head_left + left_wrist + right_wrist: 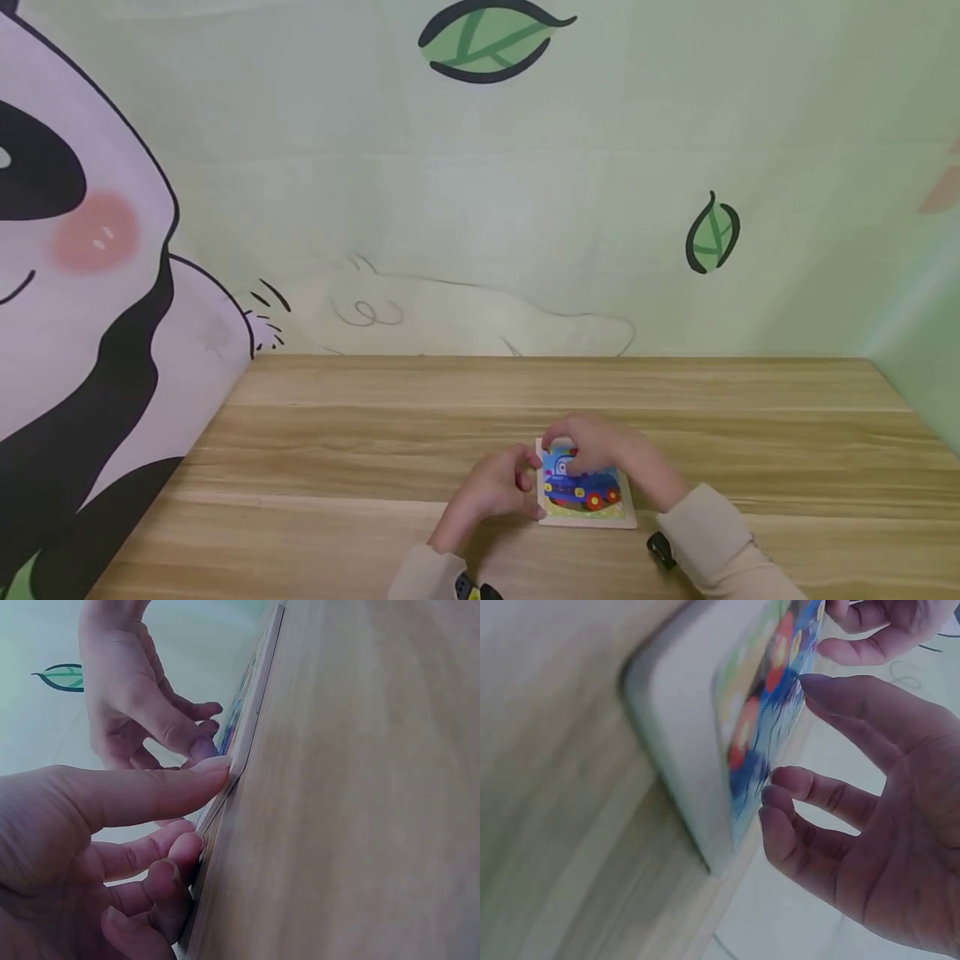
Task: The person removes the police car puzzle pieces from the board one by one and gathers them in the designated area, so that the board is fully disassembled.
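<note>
A small wooden jigsaw puzzle with a blue vehicle picture and a pale frame lies flat on the wooden table. At its left edge is the left hand, thumb by the near corner and curled fingers further up the side. The left thumb rests on the frame's edge in the left wrist view. From the far right, the right hand reaches over the picture's upper part and covers some of it. Its bent fingertips and thumb touch the picture surface, apart from each other, with no piece visible between them.
The wooden table runs back to a pale green wall printed with leaves and a large panda. Dark straps or devices show at both sleeve cuffs.
</note>
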Demonstrator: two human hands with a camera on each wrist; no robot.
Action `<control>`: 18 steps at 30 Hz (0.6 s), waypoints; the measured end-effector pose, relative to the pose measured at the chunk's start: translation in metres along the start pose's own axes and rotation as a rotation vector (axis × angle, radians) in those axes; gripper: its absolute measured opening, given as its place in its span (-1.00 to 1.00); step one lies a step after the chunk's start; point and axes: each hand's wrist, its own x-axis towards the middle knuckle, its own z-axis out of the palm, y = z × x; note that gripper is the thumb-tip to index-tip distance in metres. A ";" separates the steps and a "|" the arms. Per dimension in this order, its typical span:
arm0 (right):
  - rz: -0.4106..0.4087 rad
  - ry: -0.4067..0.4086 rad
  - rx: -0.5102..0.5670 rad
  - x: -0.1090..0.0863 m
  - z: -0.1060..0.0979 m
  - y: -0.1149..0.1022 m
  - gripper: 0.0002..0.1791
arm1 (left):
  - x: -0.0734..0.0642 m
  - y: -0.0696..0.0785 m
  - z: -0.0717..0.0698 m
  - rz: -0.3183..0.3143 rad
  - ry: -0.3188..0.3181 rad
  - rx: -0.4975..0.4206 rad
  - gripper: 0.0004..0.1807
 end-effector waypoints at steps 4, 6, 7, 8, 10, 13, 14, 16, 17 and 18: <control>0.001 -0.015 -0.043 -0.003 -0.002 0.002 -0.61 | 0.001 0.001 0.001 0.000 -0.002 0.003 -0.47; 0.001 -0.029 -0.035 -0.001 -0.002 0.001 -0.59 | 0.000 0.000 0.000 0.002 -0.001 0.005 -0.48; 0.001 -0.036 -0.029 0.000 -0.002 0.001 -0.58 | 0.000 -0.001 0.000 0.005 0.000 0.006 -0.47; 0.003 -0.044 -0.020 0.001 -0.002 0.000 -0.58 | -0.001 -0.001 0.000 0.006 -0.001 0.005 -0.47; 0.010 -0.055 -0.004 0.003 -0.002 0.000 -0.58 | -0.001 -0.001 -0.001 0.009 0.001 0.006 -0.47; 0.006 -0.069 0.009 0.007 -0.002 0.000 -0.58 | -0.001 -0.001 -0.001 0.013 0.001 0.004 -0.47; 0.001 -0.073 0.017 0.007 -0.002 0.000 -0.58 | -0.001 -0.001 -0.001 0.015 0.000 0.001 -0.47; -0.014 -0.078 0.042 0.008 -0.002 0.001 -0.59 | -0.001 -0.001 -0.001 0.018 -0.001 -0.002 -0.47; -0.023 -0.079 0.054 0.008 -0.002 0.001 -0.60 | -0.001 -0.001 -0.001 0.019 -0.001 -0.003 -0.47; -0.029 -0.077 0.066 0.007 -0.002 0.001 -0.61 | -0.001 -0.001 -0.001 0.018 -0.002 -0.004 -0.47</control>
